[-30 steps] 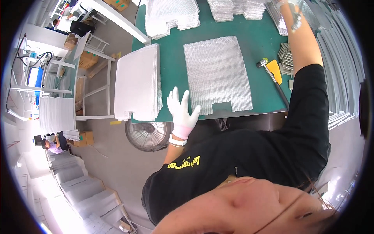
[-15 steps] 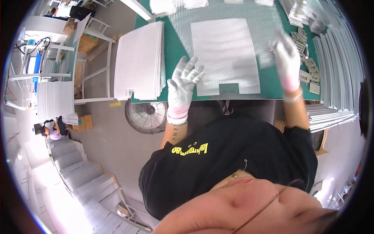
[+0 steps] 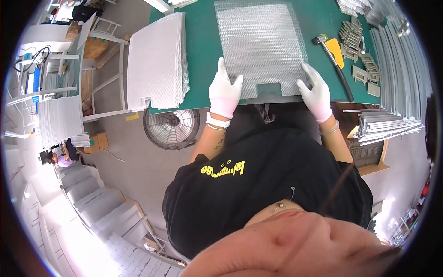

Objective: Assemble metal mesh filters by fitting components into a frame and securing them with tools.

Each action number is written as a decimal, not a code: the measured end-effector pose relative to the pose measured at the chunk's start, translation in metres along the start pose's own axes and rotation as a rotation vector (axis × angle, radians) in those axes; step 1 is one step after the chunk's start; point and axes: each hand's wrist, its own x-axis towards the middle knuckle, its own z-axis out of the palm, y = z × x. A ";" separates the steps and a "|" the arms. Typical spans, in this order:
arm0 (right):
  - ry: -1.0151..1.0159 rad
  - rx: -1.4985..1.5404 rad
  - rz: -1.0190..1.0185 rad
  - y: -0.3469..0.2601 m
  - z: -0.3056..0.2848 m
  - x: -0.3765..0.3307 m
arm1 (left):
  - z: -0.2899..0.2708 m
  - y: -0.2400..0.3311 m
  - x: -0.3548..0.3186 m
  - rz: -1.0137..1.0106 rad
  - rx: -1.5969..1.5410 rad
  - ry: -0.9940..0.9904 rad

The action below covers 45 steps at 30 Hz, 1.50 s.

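Where the mesh [image 3: 263, 41] lies on the bench [image 3: 203, 46], left hand [image 3: 224, 94] and right hand [image 3: 316, 94] flank it, fingers spread, likely to keep it square; hammer [image 3: 343, 83] right, within reach.

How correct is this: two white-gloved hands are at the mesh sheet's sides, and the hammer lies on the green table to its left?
Not left: the head view shows the hammer on the green table, to the right of the mesh sheet. The rest stands.
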 end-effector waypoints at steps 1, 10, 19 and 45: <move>0.002 -0.029 -0.025 0.002 0.003 0.000 | 0.004 -0.002 0.000 0.000 -0.002 -0.003; -0.035 -0.196 -0.045 0.003 0.007 -0.001 | 0.011 -0.013 0.002 0.010 0.070 -0.028; -0.054 -0.234 -0.052 0.002 0.009 -0.001 | 0.010 -0.014 0.001 0.016 0.072 -0.042; -0.223 -0.442 -0.289 -0.051 -0.021 0.098 | 0.000 -0.037 0.029 0.231 0.284 -0.161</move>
